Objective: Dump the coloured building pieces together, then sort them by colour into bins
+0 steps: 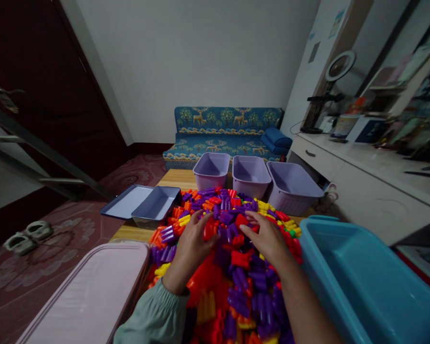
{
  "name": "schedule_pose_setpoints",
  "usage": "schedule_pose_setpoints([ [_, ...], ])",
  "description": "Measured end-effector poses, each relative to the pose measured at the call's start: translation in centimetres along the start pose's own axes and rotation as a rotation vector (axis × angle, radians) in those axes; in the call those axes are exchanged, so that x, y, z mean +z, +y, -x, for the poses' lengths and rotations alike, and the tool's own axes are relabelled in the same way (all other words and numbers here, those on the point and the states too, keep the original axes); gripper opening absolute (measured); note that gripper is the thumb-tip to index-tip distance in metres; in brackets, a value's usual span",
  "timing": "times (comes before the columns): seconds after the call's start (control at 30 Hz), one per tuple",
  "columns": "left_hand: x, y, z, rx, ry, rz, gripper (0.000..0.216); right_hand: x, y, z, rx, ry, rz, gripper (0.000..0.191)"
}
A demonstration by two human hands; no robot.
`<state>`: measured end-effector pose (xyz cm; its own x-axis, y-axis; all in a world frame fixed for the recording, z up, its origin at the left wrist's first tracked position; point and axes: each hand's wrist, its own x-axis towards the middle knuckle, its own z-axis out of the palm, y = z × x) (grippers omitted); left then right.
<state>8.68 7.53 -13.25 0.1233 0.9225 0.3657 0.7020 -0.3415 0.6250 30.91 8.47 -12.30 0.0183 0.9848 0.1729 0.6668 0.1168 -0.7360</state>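
On the wooden worktop (172, 177) lies a heap of plastic blocks (236, 267), directly beneath both hands. Left hand (191, 241) rests palm-down with fingers spread on red pieces; right hand (268, 236) likewise, fingertips curled among purple ones. Whether either grips a block, I cannot tell. Three lilac bins (252, 174) stand beyond.

Dim indoor light, soft blur, warped edges
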Motion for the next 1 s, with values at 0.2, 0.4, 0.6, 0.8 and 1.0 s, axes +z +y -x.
schedule_pose_setpoints([
  [0.2,-0.5,-1.2,0.7,-0.092,-0.131,-0.356,0.065,-1.1,2.3,0.5,0.152,-0.027,0.486,0.061],
  [0.4,0.2,-0.5,-0.4,-0.1,-0.321,-0.351,0.081,0.5,1.0,0.3,0.157,-0.156,0.449,0.064],
  [0.6,1.3,-2.2,-0.8,-0.031,-0.322,-0.07,0.09,0.6,-0.5,0.3,0.112,-0.248,0.311,0.062],
  [0.8,3.2,-2.4,-0.6,-0.088,-0.276,0.205,0.096,2.9,-0.6,0.0,0.037,-0.295,0.108,0.085],
  [1.0,2.4,-0.4,-1.4,-0.117,-0.249,0.47,0.087,3.2,-1.5,-0.9,-0.033,-0.236,-0.329,0.079],
])
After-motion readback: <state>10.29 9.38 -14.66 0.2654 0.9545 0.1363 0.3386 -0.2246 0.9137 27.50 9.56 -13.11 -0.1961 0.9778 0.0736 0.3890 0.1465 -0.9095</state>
